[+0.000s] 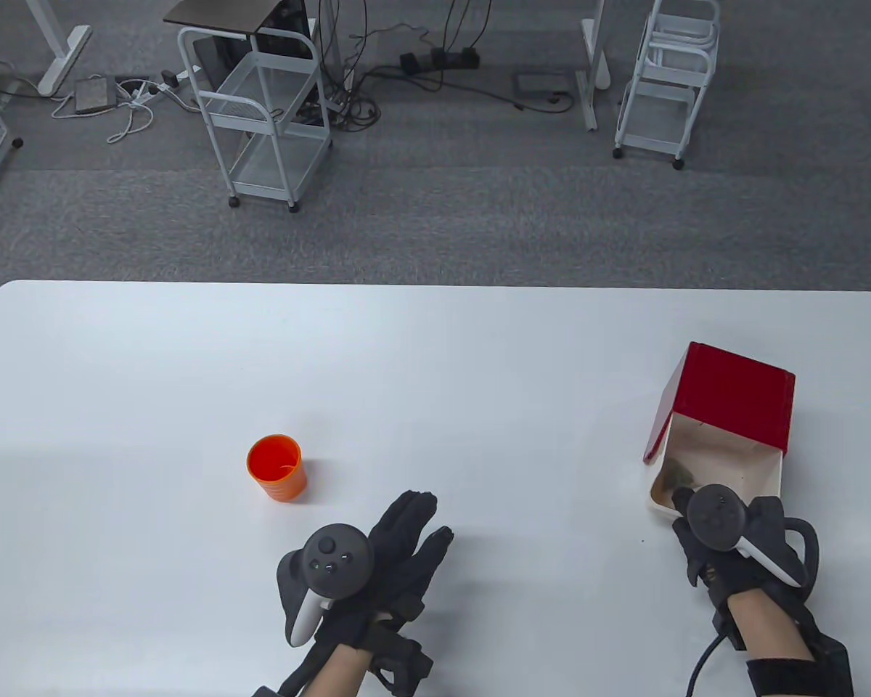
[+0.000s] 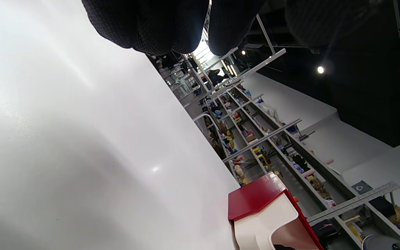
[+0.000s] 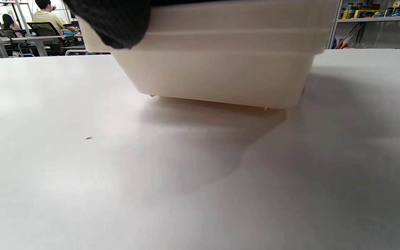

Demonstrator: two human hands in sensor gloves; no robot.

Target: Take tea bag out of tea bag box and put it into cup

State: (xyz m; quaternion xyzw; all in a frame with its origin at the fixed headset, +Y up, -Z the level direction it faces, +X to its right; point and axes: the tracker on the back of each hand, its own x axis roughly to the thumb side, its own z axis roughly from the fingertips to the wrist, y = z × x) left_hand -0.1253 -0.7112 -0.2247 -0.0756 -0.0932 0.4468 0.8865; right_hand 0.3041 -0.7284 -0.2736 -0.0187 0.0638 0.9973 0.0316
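Observation:
An orange cup [image 1: 276,467] stands upright on the white table [image 1: 435,341], left of centre. The tea bag box [image 1: 726,435] sits at the right, cream body with its red lid [image 1: 733,396] tipped up and open; it also shows in the left wrist view [image 2: 266,215]. A brownish tea bag [image 1: 673,478] lies inside near the front left corner. My right hand [image 1: 681,502] reaches over the box's front rim by that tea bag; the tracker hides its fingers. One fingertip [image 3: 116,24] shows over the box's front wall [image 3: 221,62]. My left hand [image 1: 421,526] is empty, fingers [image 2: 144,24] extended, right of the cup.
Beyond the table's far edge are grey carpet, two white wire carts [image 1: 261,123] [image 1: 664,80] and floor cables. The left wrist view shows shelving [image 2: 273,146] past the table edge.

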